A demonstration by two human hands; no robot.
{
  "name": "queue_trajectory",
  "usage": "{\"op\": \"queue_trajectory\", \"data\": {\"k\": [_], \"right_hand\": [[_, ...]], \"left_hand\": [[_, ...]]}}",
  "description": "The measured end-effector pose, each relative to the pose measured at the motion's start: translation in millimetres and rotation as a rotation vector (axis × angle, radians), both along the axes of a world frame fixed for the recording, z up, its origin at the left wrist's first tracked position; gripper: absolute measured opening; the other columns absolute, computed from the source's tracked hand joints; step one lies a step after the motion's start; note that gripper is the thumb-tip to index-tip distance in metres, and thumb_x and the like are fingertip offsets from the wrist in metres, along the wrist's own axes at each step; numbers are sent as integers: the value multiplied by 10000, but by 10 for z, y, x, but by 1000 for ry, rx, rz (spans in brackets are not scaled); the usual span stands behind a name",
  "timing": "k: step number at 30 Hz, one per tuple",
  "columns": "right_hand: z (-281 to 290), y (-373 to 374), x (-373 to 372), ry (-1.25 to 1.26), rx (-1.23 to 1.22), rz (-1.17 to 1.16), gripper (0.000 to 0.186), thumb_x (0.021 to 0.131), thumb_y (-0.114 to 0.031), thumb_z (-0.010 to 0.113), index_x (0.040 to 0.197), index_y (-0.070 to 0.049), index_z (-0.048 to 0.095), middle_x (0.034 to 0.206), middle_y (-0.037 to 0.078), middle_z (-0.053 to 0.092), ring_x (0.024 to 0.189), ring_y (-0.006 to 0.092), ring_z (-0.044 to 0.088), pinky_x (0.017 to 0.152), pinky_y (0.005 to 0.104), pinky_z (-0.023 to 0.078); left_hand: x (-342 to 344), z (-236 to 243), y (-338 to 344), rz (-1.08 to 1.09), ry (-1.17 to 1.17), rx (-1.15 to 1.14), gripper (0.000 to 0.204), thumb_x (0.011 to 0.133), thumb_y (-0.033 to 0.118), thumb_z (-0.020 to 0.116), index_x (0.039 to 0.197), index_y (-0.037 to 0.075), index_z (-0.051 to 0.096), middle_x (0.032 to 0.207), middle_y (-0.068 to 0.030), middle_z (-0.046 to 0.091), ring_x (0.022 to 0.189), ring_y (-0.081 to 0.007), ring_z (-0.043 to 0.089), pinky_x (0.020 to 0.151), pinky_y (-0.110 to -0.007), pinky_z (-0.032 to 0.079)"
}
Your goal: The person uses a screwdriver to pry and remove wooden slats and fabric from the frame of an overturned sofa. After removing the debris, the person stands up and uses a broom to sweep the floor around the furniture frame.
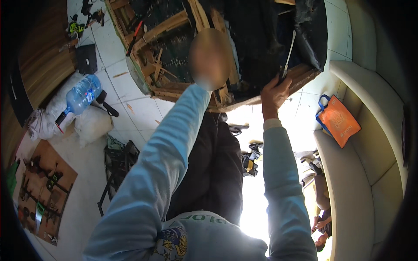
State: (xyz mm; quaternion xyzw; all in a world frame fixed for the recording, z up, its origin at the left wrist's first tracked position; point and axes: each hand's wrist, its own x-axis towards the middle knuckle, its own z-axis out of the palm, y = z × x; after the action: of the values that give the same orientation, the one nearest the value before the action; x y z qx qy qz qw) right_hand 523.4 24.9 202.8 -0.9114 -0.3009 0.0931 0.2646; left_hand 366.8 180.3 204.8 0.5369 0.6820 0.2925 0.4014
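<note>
Dark screwdriver handle (283, 75); orange, blue-edged bag (340, 122)

Screwdriver shaft (290, 52): smooth metal | frame (167, 27): rough wood | bottle (82, 95): glossy plastic

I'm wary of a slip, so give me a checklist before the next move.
1. Right hand gripping the screwdriver-like tool by its handle: ok.
2. That tool's shaft pointing away from the person's body: ok.
3. Left hand firmly placed on the wooden frame: cannot tell, it is blurred.
4. Red-and-black tool off the frame: not ok, it lies at the left side.
5. Wood splinters cleared from the frame: not ok.
</note>
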Motion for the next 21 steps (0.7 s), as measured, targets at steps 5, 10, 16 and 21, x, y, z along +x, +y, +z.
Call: {"op": "queue_trajectory", "data": {"k": [5, 10, 16, 21], "right_hand": [[-24, 32, -7, -9, 19, 5, 232, 991, -174, 583, 1141, -5, 526, 1015, 271, 652, 931, 493, 658, 791, 547, 532], [-30, 9, -9, 15, 16, 9, 266, 994, -177, 576, 1192, -9, 516, 1048, 260, 651, 957, 468, 663, 817, 544, 531], [82, 28, 17, -65, -18, 59, 268, 986, -196, 611, 1181, -14, 577, 1070, 266, 652, 992, 464, 661, 849, 529, 533], [-259, -129, 99, -119, 116, 26, 357, 999, -222, 623, 1249, 33, 611, 1194, 292, 646, 1070, 487, 635, 957, 518, 513]], "left_hand": [[-35, -44, 34, 3, 25, 21, 568, 922, 316, 683, 1253, -127, 554, 1123, -306, 715, 1090, -475, 677, 958, -477, 518], [-57, -108, 17, -11, 210, 30, 636, 932, 340, 702, 1332, -117, 515, 1185, -323, 695, 1127, -479, 671, 969, -478, 527], [-52, -101, -99, 26, -22, -60, 611, 911, 343, 704, 1309, -93, 545, 1160, -305, 699, 1109, -465, 675, 984, -474, 531], [4, 11, -38, 41, 109, -49, 787, 910, 375, 700, 1437, -153, 450, 1367, -376, 573, 1319, -483, 549, 1141, -459, 426]]}}
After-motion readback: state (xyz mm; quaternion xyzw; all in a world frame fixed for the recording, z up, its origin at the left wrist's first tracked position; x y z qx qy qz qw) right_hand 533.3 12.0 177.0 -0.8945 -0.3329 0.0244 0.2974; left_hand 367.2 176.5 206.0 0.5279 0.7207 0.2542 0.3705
